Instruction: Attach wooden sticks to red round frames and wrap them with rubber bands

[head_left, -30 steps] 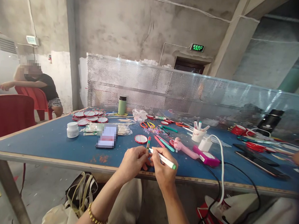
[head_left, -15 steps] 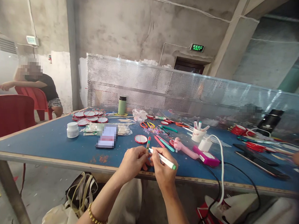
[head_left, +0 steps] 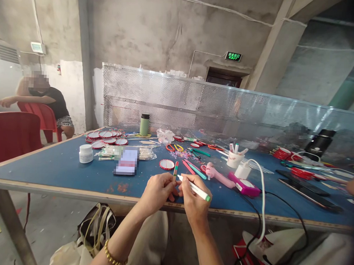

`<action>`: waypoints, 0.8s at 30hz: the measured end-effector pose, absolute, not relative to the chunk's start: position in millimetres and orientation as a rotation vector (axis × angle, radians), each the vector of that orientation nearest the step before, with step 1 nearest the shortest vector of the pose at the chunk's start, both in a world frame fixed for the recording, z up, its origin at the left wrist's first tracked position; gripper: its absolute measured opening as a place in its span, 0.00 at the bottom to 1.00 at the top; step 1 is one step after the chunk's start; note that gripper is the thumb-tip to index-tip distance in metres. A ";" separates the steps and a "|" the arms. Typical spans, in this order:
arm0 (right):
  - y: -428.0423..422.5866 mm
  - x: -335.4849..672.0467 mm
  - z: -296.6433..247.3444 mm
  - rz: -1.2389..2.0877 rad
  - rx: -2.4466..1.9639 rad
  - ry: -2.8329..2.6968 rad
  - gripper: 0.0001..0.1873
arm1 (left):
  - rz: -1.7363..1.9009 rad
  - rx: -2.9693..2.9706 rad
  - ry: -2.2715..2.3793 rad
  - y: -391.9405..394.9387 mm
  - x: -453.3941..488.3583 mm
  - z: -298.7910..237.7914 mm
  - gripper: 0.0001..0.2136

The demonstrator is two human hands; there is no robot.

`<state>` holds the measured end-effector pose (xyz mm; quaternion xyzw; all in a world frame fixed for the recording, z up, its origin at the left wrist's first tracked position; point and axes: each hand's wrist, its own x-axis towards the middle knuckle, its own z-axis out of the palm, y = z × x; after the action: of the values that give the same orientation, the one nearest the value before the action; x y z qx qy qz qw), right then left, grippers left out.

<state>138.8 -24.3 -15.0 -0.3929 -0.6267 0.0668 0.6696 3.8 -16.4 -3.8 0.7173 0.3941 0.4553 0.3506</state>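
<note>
Near the table's front edge, my left hand [head_left: 158, 189] is closed on a small flat stick [head_left: 175, 170] with red, green and orange bands, its upper end pointing up. My right hand [head_left: 195, 199] grips a white marker [head_left: 194, 188] with a green end, its tip pointing left, close beside the stick. Whether the tip touches the stick I cannot tell. Just beyond my hands lies a round red-rimmed disc [head_left: 166, 164]. Pink and teal pens [head_left: 194, 169] lie to the right of it.
On the blue table [head_left: 60, 170] are a phone [head_left: 126, 161], a white jar [head_left: 86, 154], a green bottle [head_left: 144, 125], a pile of red-rimmed discs [head_left: 105, 134], a paper cup of markers [head_left: 235, 158] and a pink handheld device [head_left: 219, 176]. A white cable [head_left: 263, 191] hangs over the front edge.
The marker's tip has shifted very slightly away from the stick, to the right. My left hand and the stick stay nearly still.
</note>
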 end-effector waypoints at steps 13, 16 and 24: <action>-23.8 139.7 -13.7 0.076 -0.916 -1.483 0.11 | 1.189 1.874 1.026 -16.8 3.9 -2.5 0.12; -24.7 139.7 -12.3 0.067 -0.922 -1.477 0.11 | 1.188 1.874 1.021 -17.4 3.9 -2.0 0.12; -24.9 139.1 -13.7 0.083 -0.904 -1.441 0.11 | 1.187 1.862 1.023 -17.2 3.6 -2.8 0.12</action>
<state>139.1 -24.9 -13.7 -0.3993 -0.6365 0.0368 0.6589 3.6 -17.2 -2.8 0.7176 0.3944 0.4575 0.3466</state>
